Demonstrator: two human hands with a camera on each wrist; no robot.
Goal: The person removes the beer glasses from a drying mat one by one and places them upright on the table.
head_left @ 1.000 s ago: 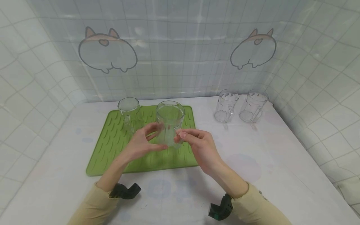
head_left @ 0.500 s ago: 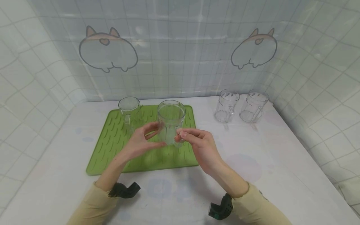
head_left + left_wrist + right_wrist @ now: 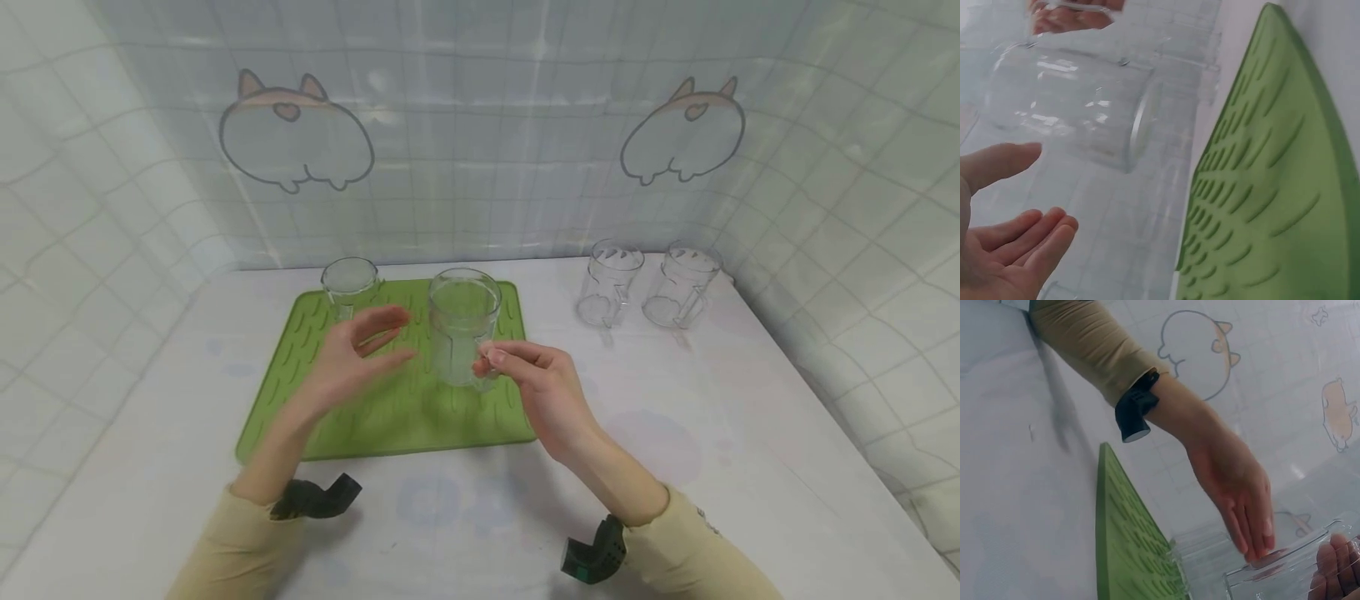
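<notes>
My right hand point(image 3: 540, 387) pinches the handle of a clear glass mug point(image 3: 457, 333), which stands upright in the air over a green ridged mat point(image 3: 300, 417). In the left wrist view, a gap shows between the base of the mug point(image 3: 1079, 109) and the mat point(image 3: 1285, 187). My left hand point(image 3: 341, 354) is to the left of this mug, apart from it, with its fingers extended and thumb spread. Behind the left hand, a second glass mug point(image 3: 350, 275) is on the mat's back left, its lower part hidden by the fingers.
Two more clear mugs, a nearer-centre mug point(image 3: 609, 283) and a far-right mug point(image 3: 681, 283), stand at the back right on the white tabletop point(image 3: 465, 517). Tiled-pattern sheeting point(image 3: 487, 167) rises behind and on both sides.
My left hand has come off the mug and drawn away to the left. The right hand still holds the mug by its handle in about the same spot.
</notes>
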